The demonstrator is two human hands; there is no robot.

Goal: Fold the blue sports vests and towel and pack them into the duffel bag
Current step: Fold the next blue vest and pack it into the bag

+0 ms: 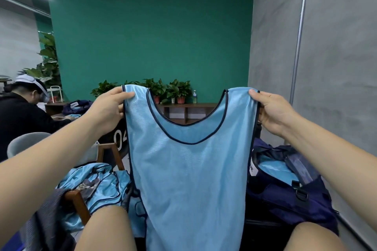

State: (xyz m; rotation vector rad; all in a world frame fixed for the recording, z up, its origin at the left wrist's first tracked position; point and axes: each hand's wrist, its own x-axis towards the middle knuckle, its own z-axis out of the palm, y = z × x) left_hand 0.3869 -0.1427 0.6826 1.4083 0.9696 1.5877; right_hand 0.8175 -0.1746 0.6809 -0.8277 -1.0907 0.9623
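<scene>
- A heap of more blue vests [95, 185] lies crumpled low on the left, draped over a brown wooden frame [77, 201].
- The navy duffel bag [289, 195] sits low on the right with its top open; a folded light-blue piece [273, 169] shows inside it.
- Behind stand a green wall [153, 26], a wooden shelf [187, 112] with potted plants [175, 89] and a water bottle [194, 97], and a dark board [120, 138] marked "04".
- Another person [18, 112] in black sits bent over at the far left, near a grey chair [26, 142].
- The held blue vest [189, 169] hangs flat at the centre, its neckline at the top. It covers the middle ground between the heap and the bag.
- Its lower hem falls between the wearer's two bare knees [106, 228] and runs out of view at the bottom.
- The air above the vest is open; a grey wall [326, 67] closes in on the right side.
- The left grip [111, 108] pinches the vest's left shoulder strap, thumb on top and fingers curled behind the cloth.
- The right grip [271, 112] pinches the right shoulder strap the same way, thumb over the edge.
</scene>
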